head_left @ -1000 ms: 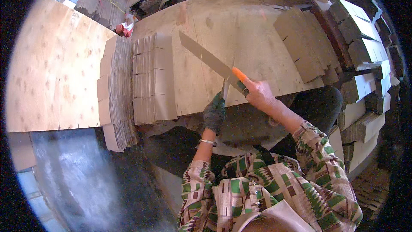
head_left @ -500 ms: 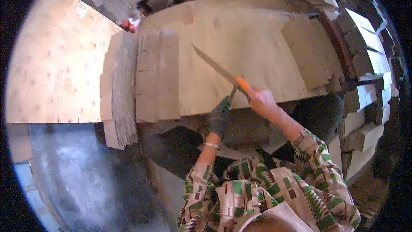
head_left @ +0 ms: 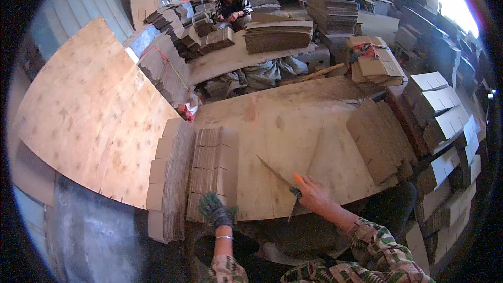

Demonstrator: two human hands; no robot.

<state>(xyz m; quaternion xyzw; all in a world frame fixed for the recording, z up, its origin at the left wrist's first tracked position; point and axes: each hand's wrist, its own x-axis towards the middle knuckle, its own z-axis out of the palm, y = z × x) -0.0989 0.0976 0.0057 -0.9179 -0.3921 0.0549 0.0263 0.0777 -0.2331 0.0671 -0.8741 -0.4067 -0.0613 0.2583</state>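
My right hand (head_left: pixel 313 195) is closed around a long, thin-bladed knife (head_left: pixel 274 169), its blade pointing away and to the left over the wooden board (head_left: pixel 277 126). Something orange shows at the thumb, and a thin dark piece sticks out below the fist; I cannot tell what either is. On my left hand (head_left: pixel 216 210) is a dark grey and green glove. Its fingers are spread at the near end of a stack of slotted cardboard strips (head_left: pixel 205 162), and nothing shows in them.
A second cardboard row (head_left: pixel 167 173) stands left, beside a pale plywood sheet (head_left: pixel 94 120). More cardboard (head_left: pixel 380 139) lies at the board's right, with boxed stacks (head_left: pixel 440 110) beyond. A tied bundle (head_left: pixel 373 60) sits at the far right corner. Another person (head_left: pixel 232 8) sits among stacks behind.
The view has tipped up, bringing the far room into sight. My left hand has left the spot beside the knife and moved left to the cardboard strips, its fingers spreading. The right hand keeps the knife.
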